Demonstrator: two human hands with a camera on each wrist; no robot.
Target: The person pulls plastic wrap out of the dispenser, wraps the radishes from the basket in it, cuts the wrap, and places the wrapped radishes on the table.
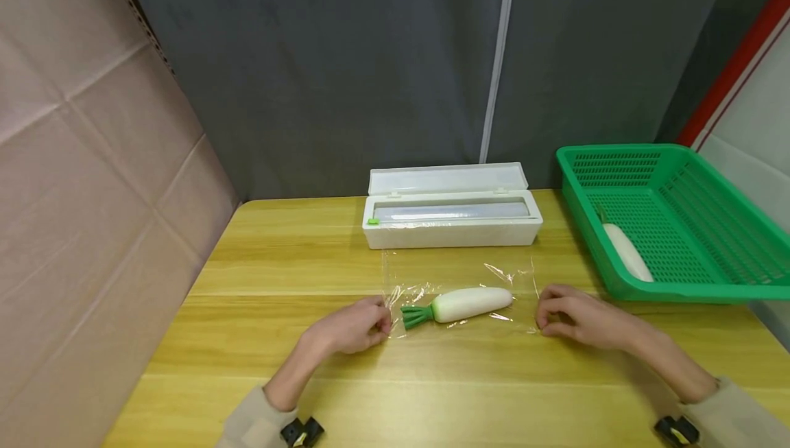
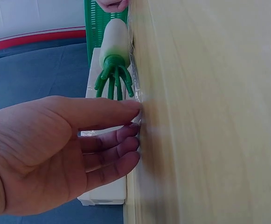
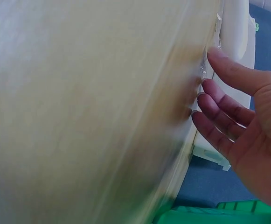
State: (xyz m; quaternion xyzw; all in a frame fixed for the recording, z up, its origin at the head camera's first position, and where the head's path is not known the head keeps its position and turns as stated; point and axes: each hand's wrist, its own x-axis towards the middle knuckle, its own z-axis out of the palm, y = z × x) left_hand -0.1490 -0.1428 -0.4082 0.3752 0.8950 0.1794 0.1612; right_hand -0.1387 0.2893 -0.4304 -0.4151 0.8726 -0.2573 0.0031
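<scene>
A white radish (image 1: 472,304) with green stalks lies on the table within a sheet of clear cling film (image 1: 457,269); I cannot tell whether the film passes over or under it. The sheet runs from a white cling film dispenser (image 1: 453,228), whose lid stands up. My left hand (image 1: 354,324) pinches the film's near left corner, just beside the stalks (image 2: 112,77). At the near right corner, my right hand (image 1: 577,314) holds the film with thumb and forefinger; the right wrist view shows the fingertips (image 3: 205,84) low by the tabletop, the film glinting there.
A green plastic basket (image 1: 685,290) stands at the right, with another white radish (image 1: 626,252) in it. A green cutter tab (image 1: 373,221) sits at the dispenser's left end. Behind the wooden table (image 1: 278,263) hangs a dark grey curtain (image 1: 339,77).
</scene>
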